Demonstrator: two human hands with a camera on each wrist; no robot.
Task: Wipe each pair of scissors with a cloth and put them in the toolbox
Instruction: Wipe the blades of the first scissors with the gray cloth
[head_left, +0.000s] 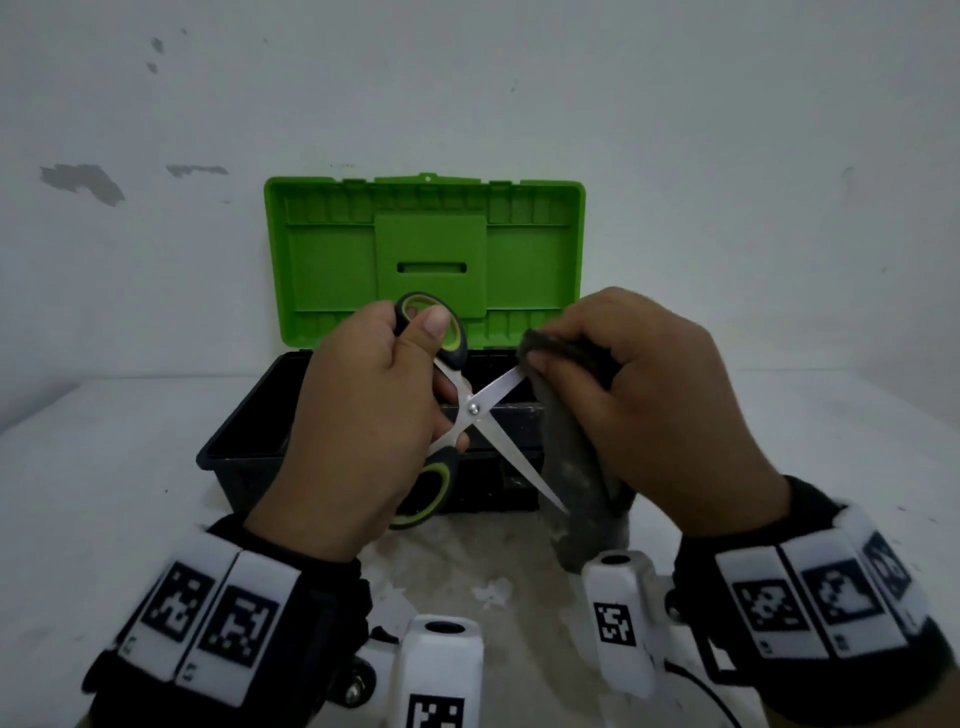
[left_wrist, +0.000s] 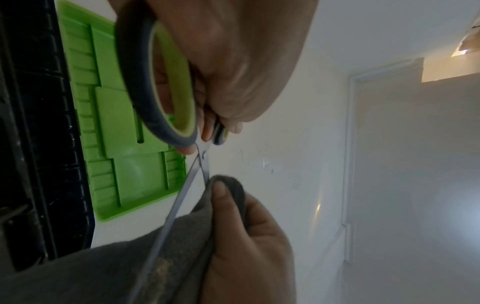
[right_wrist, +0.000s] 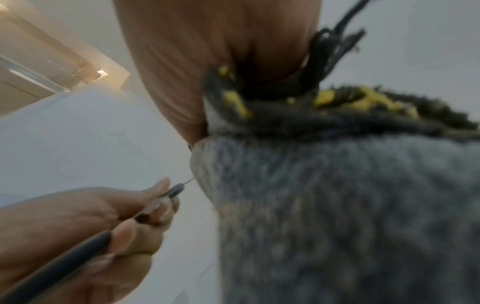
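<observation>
My left hand (head_left: 363, 415) grips the black-and-green handles of a pair of scissors (head_left: 475, 410), whose blades are spread wide apart above the toolbox. My right hand (head_left: 639, 395) pinches a dark grey cloth (head_left: 576, 467) around the tip of the upper blade; the rest of the cloth hangs down behind the lower blade. In the left wrist view the scissors (left_wrist: 166, 98) point toward the cloth (left_wrist: 197, 226) held by the right thumb. The right wrist view is mostly filled by the cloth (right_wrist: 337, 205), with the left hand (right_wrist: 78, 226) at the lower left.
The toolbox (head_left: 249, 452) stands open on the white table, its black tub in front and its green lid (head_left: 426, 249) upright against the white wall. Wrist cameras with marker tags sit below both hands.
</observation>
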